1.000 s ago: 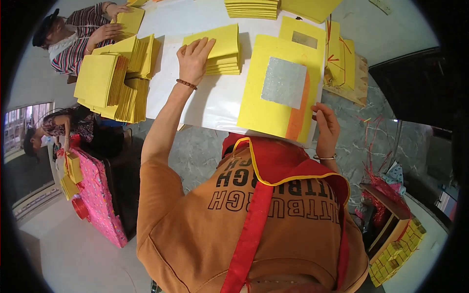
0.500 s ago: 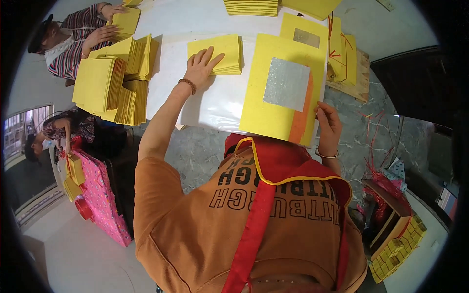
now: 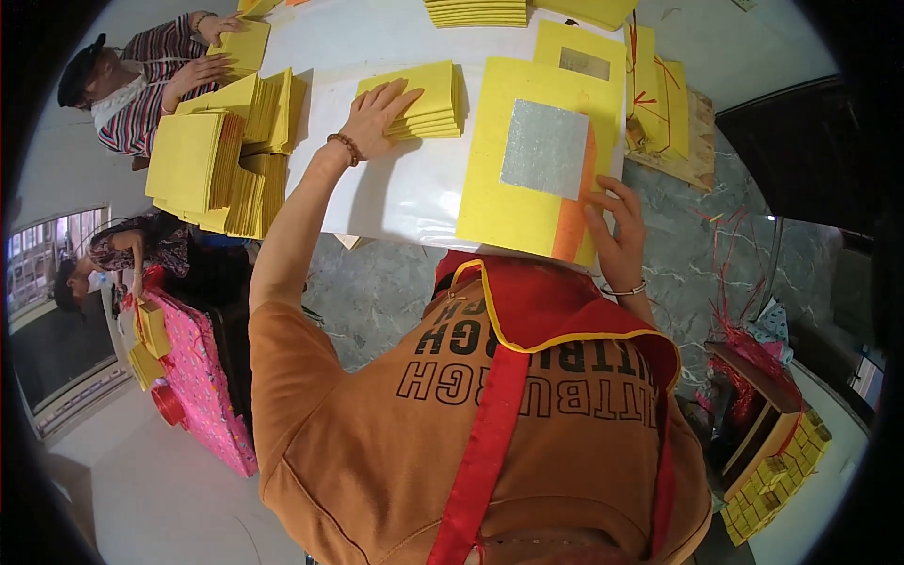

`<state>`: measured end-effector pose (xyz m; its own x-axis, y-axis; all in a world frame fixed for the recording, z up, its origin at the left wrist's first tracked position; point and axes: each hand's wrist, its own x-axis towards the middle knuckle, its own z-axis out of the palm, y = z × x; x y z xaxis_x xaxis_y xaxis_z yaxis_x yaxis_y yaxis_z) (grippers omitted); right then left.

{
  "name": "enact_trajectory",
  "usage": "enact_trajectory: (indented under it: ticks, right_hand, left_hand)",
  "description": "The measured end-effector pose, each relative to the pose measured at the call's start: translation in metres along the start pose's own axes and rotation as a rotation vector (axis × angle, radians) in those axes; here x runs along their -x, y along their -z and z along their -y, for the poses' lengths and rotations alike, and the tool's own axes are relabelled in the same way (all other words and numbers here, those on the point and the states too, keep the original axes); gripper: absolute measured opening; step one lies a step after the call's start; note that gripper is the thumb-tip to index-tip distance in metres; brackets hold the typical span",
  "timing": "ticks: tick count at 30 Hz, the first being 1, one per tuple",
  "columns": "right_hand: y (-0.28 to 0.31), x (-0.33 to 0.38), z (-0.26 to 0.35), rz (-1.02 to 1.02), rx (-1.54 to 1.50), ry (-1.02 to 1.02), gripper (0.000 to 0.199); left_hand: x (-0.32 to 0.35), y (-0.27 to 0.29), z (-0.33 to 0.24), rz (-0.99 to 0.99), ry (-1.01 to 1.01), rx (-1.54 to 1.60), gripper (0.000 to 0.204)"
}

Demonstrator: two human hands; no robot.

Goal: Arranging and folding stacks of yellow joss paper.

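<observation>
Stretched out over a small stack of folded yellow paper [image 3: 431,92], my left hand [image 3: 373,121] rests with its fingers spread on the stack's left part. To the right lies a larger stack of flat yellow sheets [image 3: 480,188]. A silver square [image 3: 544,149] and an orange strip [image 3: 573,226] mark its top sheet. My right hand [image 3: 618,231] is at that sheet's right edge, its fingers apart and slightly bent, the tips touching the orange strip. Nothing is visibly gripped by either hand.
Folded yellow stacks [image 3: 193,165] stand at the white table's [image 3: 377,212] left side. Beyond them a co-worker's hands [image 3: 202,73] rest on yellow paper. Another person is by a pink-covered table [image 3: 202,377]. Tied yellow bundles [image 3: 659,104] sit on a wooden board at right.
My right hand has moved inward from the sheet's edge, its fingertips now over the orange strip. My left hand has slid slightly left and back on the folded stack.
</observation>
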<state>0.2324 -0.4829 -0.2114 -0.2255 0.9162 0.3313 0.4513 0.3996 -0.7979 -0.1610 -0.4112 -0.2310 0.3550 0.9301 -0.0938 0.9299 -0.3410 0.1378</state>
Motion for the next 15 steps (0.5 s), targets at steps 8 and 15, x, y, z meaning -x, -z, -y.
enact_trajectory:
  ticks: [8, 15]
  right_hand:
    - [-0.001, 0.0, -0.006, 0.009, -0.036, -0.052, 0.016]
    - [0.0, -0.001, -0.01, 0.019, -0.128, -0.052, 0.014]
  left_hand:
    - [0.004, 0.043, -0.107, -0.412, -0.305, 0.303, 0.05]
    - [0.028, 0.051, -0.178, -0.185, -0.563, 0.105, 0.056]
